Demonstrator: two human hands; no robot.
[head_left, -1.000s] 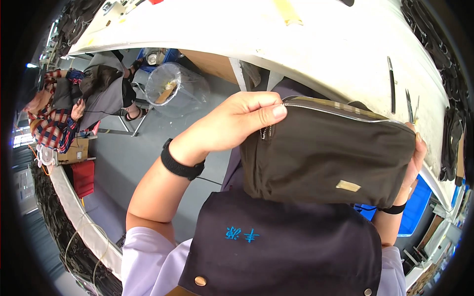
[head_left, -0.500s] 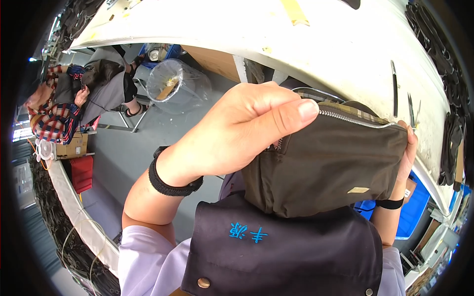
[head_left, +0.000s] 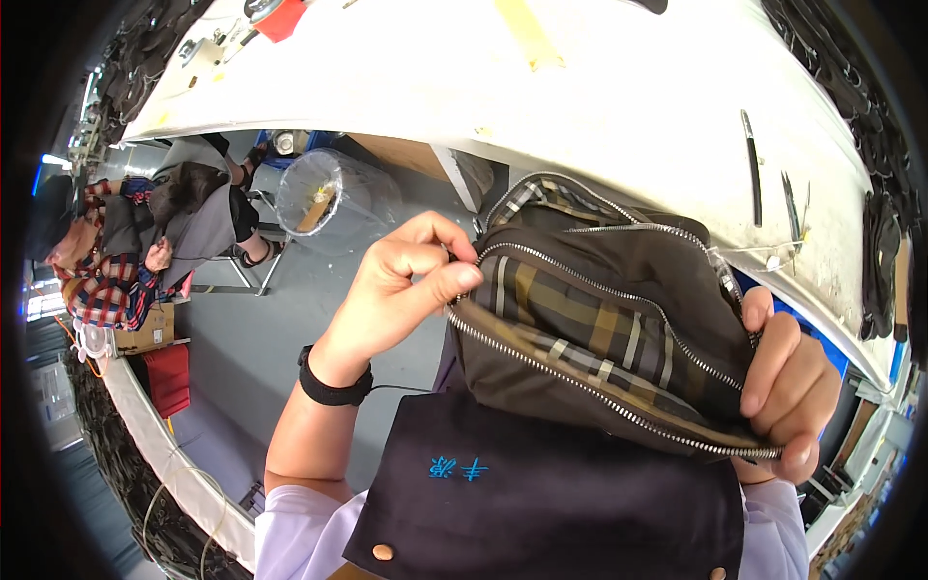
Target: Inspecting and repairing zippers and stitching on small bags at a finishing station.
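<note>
A dark olive-brown zippered bag (head_left: 505, 375) hangs in front of me above my apron. Its front pocket gapes, and a plaid lining (head_left: 590, 324) in yellow, white and black shows inside. Metal zipper teeth edge the mouth, and a second zipped opening lies behind it. At the bag's left end, my left hand (head_left: 401, 285) pinches the zipper's corner between thumb and fingers. My right hand (head_left: 795, 382) is closed round the right end, fingers over the edge and thumb low by the zipper.
Beyond the bag stretches a white work table (head_left: 638, 116), bearing a black pen-like tool (head_left: 751, 166) and tweezers (head_left: 793, 205). A clear-lined bin (head_left: 333, 193) stands on the floor. At the left sits another person (head_left: 116, 237) at work. Dark straps (head_left: 846, 87) hang far right.
The bag has tipped so its open pocket and plaid lining face me. My left hand moved left and down to the zipper corner; my right hand came round the right end.
</note>
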